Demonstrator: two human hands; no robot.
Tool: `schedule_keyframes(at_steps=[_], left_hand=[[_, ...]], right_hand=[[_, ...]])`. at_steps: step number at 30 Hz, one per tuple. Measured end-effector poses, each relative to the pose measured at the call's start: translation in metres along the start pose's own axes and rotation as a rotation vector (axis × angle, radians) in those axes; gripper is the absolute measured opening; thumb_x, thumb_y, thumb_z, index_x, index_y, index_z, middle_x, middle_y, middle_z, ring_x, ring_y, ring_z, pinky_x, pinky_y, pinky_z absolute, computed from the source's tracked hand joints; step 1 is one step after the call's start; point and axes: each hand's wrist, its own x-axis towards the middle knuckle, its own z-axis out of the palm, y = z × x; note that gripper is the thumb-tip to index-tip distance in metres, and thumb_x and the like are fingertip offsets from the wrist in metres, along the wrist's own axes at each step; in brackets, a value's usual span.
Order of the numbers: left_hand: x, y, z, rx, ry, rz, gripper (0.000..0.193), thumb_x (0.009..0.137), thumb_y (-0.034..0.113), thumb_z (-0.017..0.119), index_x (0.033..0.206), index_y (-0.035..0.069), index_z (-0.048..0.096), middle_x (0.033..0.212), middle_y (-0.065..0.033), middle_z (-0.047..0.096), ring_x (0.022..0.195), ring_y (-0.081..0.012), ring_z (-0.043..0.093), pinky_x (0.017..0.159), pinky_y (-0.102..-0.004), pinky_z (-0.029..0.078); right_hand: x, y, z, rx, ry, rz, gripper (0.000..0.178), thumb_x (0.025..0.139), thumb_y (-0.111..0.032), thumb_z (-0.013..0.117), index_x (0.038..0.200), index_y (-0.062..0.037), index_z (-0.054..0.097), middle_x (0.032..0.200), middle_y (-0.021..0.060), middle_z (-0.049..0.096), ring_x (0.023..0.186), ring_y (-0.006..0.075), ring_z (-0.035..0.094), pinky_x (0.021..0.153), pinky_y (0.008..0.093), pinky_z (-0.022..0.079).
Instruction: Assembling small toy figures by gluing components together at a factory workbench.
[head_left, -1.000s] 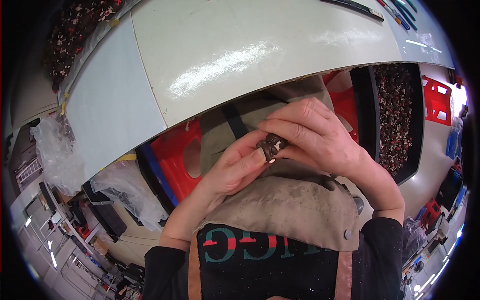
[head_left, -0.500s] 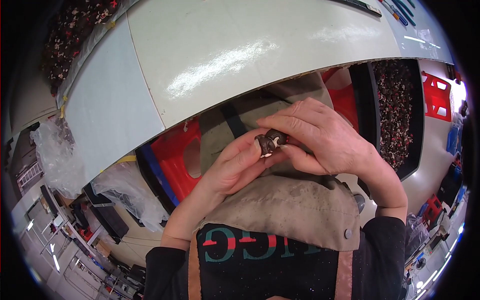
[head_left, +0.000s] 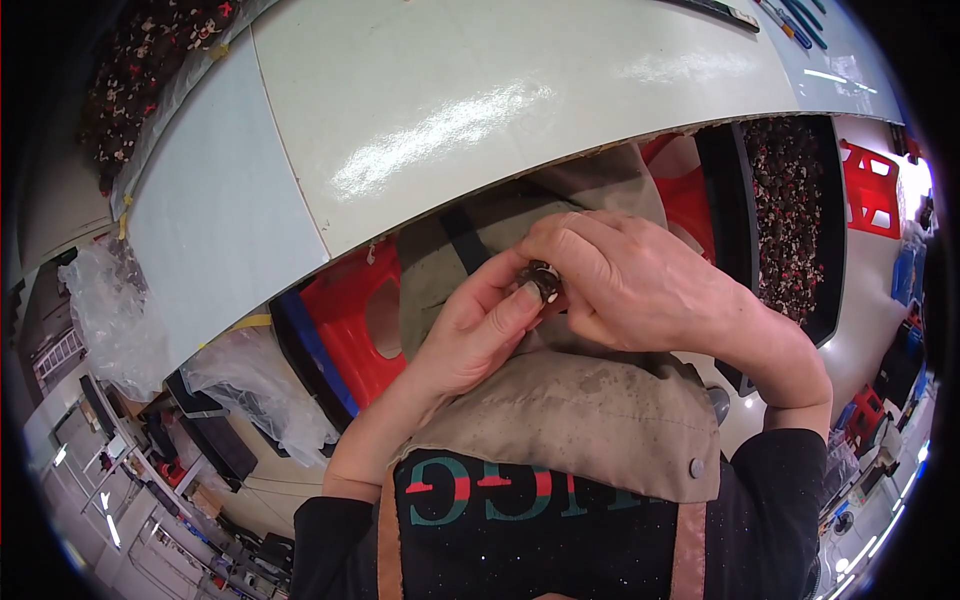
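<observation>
Thumb and fingers of my left hand [head_left: 476, 336] are clamped on a small dark-brown moulded piece [head_left: 541, 279] with pale cream spots, the thumb lying over its near side. Fingers of my right hand [head_left: 650, 285] curl in from the other side; their tips are hidden, so from my remote end I cannot tell whether they pinch the piece or merely brace it. It sits up in the air between the two sets of fingers, mostly covered by them.

To handle it well, I would let the left pinch carry the piece and use the right fingertips for the fine work, pressing gently in case a thin part bends. Working just above the grey-brown apron [head_left: 560, 400] seems sensible, since a dropped piece might land on the cloth. Tilting the right knuckles aside a little would give me a clearer look.

Beyond the fingers runs the edge of the pale tabletop [head_left: 580, 70]. Well to their right, a black tray [head_left: 833, 230] holds many dark pieces flecked with cream and red; far off to their upper left lies a heap of similar pieces [head_left: 150, 80].
</observation>
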Motion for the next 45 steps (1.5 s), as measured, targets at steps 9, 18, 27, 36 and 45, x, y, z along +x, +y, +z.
schedule_keyframes(at_steps=[9,18,27,36,45], left_hand=[[-0.004,0.002,-0.001,-0.019,0.017,0.001,0.042,0.098,0.016,0.047,0.137,0.003,0.036,0.125,-0.0045,0.05,0.118,-0.0139,0.048,0.104,-0.0326,0.037],[0.006,0.03,0.001,0.059,-0.14,-0.106,0.05,0.088,0.0,0.046,0.137,0.005,0.035,0.134,-0.0141,0.044,0.104,-0.0141,0.051,0.09,-0.0291,0.042],[0.015,0.029,0.008,0.122,0.07,-0.257,0.045,0.091,0.002,0.041,0.135,0.006,0.037,0.128,-0.0164,0.047,0.097,-0.0158,0.053,0.086,-0.0278,0.044],[0.019,0.032,0.017,0.166,0.037,-0.174,0.048,0.091,0.006,0.042,0.139,0.008,0.035,0.129,-0.01,0.047,0.105,-0.0157,0.052,0.09,-0.0286,0.041],[0.013,0.021,0.007,0.139,0.083,-0.181,0.048,0.092,0.004,0.041,0.14,0.009,0.035,0.128,-0.0089,0.047,0.106,-0.0158,0.052,0.089,-0.0281,0.041]], right_hand=[[0.002,-0.005,-0.005,0.033,-0.043,0.057,0.036,0.069,0.001,0.059,0.104,0.001,0.051,0.099,0.0176,0.061,0.086,0.0364,0.062,0.073,0.0418,0.051],[-0.001,0.015,-0.078,-0.201,0.174,0.015,0.025,0.08,-0.014,0.067,0.103,-0.0069,0.061,0.1,0.0088,0.064,0.09,0.0288,0.063,0.08,0.0385,0.05],[-0.014,0.093,-0.195,-0.622,0.57,0.363,0.015,0.089,-0.006,0.056,0.103,-0.0001,0.061,0.096,0.0137,0.064,0.086,0.0234,0.063,0.077,0.0302,0.048],[-0.023,0.169,-0.261,-0.708,0.395,0.633,0.022,0.089,-0.016,0.057,0.105,0.0,0.059,0.096,0.0125,0.065,0.088,0.021,0.063,0.078,0.0311,0.048],[-0.015,0.153,-0.22,-0.506,0.363,0.516,0.018,0.089,-0.013,0.059,0.103,-0.001,0.06,0.093,0.0092,0.063,0.085,0.0175,0.061,0.075,0.0275,0.049]])
